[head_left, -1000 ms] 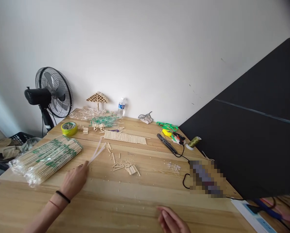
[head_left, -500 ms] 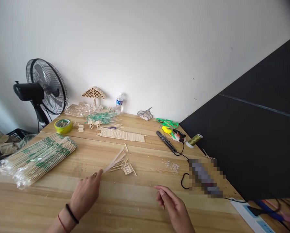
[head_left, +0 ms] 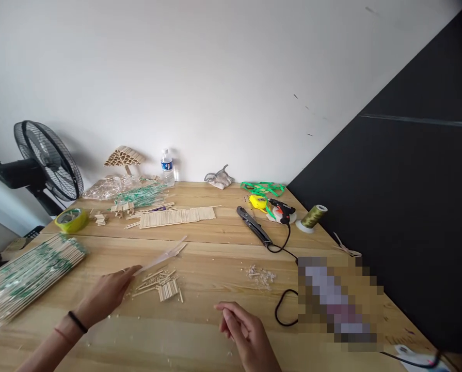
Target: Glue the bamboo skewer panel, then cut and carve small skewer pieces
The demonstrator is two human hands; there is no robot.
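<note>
My left hand (head_left: 112, 289), with a black band and a red string at the wrist, pinches translucent glue sticks (head_left: 163, 256) that point away from me. They lie low over the table, just beyond a small pile of cut wooden sticks (head_left: 153, 279). Beside that pile is a small panel of short sticks (head_left: 169, 291). My right hand (head_left: 242, 325) hovers over the near part of the table, its fingers loosely curled and no object showing between them. White scraps (head_left: 259, 276) lie farther off, beyond it.
A long stick panel (head_left: 178, 217) lies at mid-table. Bagged skewers (head_left: 29, 276), tape (head_left: 72, 220) and a fan (head_left: 47, 160) are on the left. A utility knife (head_left: 254, 226), glue gun (head_left: 282, 211), thread spool (head_left: 314, 217) and black cable (head_left: 287, 310) are on the right.
The view has swung right. My left hand has shifted the glue sticks away from me, from the stick pile to just past it. My right hand keeps much the same pose.
</note>
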